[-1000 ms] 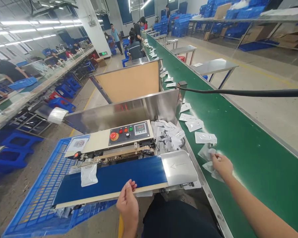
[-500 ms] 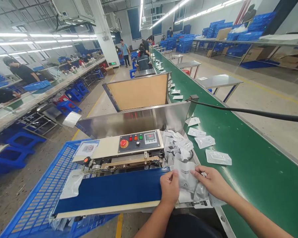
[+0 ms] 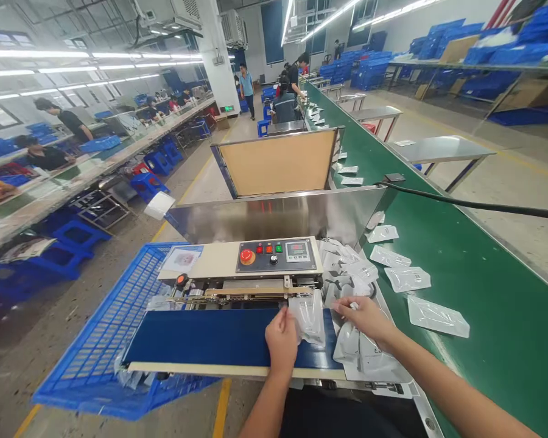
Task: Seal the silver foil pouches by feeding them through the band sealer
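Note:
A white pouch (image 3: 309,319) lies on the right part of the blue belt, its top edge at the sealing machine (image 3: 278,257). My left hand (image 3: 282,340) is at the pouch's left edge, fingers pinched together; whether they grip the pouch is unclear. To the right, my right hand (image 3: 363,316) has thumb and fingers closed beside a heap of white pouches (image 3: 344,261); what it holds is too small to make out. More pouches (image 3: 369,359) lie below my right hand.
A blue basket (image 3: 91,359) stands under the left end of the blue belt (image 3: 201,337). On the right runs a green conveyor (image 3: 497,292) with several pouches along it. A black cable (image 3: 475,204) crosses above it. People stand and sit at benches further back.
The pouch went from between both hands to the machine on the left. My right hand let go of it and is at the heap. The pouch at the blue belt's left end is gone from there.

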A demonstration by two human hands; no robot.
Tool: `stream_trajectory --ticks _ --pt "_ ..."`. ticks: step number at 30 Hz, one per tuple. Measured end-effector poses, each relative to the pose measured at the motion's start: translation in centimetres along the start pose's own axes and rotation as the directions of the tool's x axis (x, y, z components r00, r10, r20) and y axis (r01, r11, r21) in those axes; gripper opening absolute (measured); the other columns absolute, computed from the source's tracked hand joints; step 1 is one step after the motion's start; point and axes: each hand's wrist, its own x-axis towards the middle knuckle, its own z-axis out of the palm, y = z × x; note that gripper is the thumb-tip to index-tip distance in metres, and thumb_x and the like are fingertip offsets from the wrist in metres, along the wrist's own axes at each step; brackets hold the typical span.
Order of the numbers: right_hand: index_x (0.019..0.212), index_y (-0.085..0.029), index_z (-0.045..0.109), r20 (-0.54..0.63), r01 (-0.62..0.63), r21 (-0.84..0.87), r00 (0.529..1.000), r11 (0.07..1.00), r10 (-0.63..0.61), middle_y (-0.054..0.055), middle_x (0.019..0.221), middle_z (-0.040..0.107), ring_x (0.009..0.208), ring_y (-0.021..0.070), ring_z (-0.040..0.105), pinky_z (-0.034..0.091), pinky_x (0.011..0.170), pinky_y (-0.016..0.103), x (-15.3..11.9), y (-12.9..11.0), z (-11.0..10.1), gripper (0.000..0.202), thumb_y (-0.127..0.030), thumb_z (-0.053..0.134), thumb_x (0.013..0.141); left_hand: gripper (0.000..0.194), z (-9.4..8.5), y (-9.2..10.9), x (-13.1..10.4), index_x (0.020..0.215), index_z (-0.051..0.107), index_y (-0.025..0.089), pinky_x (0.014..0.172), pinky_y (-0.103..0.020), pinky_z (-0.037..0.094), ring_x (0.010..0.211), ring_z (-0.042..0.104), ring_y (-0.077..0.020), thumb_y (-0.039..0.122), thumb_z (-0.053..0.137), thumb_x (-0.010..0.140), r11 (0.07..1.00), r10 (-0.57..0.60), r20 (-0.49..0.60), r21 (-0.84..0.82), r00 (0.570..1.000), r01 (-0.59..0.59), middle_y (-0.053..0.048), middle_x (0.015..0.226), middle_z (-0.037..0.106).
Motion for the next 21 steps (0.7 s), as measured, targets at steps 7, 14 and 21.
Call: stream_trajectory --ticks 7,14,21 --pt "0.090 -0.022 0.087 -0.083 0.143 0.091 0.987 0.985 -0.136 0.006 0.084 0.082 0.078 0.0257 0.074 0.058 0.075 0.034 -3.0 -2.6 0.2 0.044 -0.064 0.081 0.078 0.046 0.4 2.8 -4.0 0.121 0.084 0.019 0.089 -0.039 0.065 0.094 0.078 -0.0287 0.056 0.073 0.097 0.958 0.283 0.343 -0.054 0.895 -0.282 -0.014 0.111 0.084" --pt "0.112 -0.017 0.084 -0.220 0.049 0.464 0.974 0.885 0.061 0.013 0.100 0.083 0.086 0.0271 0.077 0.060 0.066 0.033 -3.0 -1.1 -1.4 0.070 -0.070 0.091 0.068 0.057 4.4 4.0 -3.7 0.105 0.085 0.013 0.073 -0.029 0.056 0.078 0.070 -0.0227 0.065 0.061 0.102 0.972 0.146 0.353 -0.227 0.924 -0.066 -0.010 0.088 0.080" --pt "0.073 -0.020 0.073 -0.099 -0.095 0.411 0.984 0.907 0.148 -0.004 0.049 0.055 0.049 0.0121 0.046 0.036 0.050 0.027 -3.1 1.8 -1.1 0.048 -0.058 0.097 0.060 0.052 6.4 1.5 -2.8 0.058 0.069 0.016 0.054 -0.025 0.039 0.057 0.046 -0.0142 0.060 0.078 0.084 0.974 -0.068 0.321 -0.182 0.945 0.132 0.000 0.055 0.054"
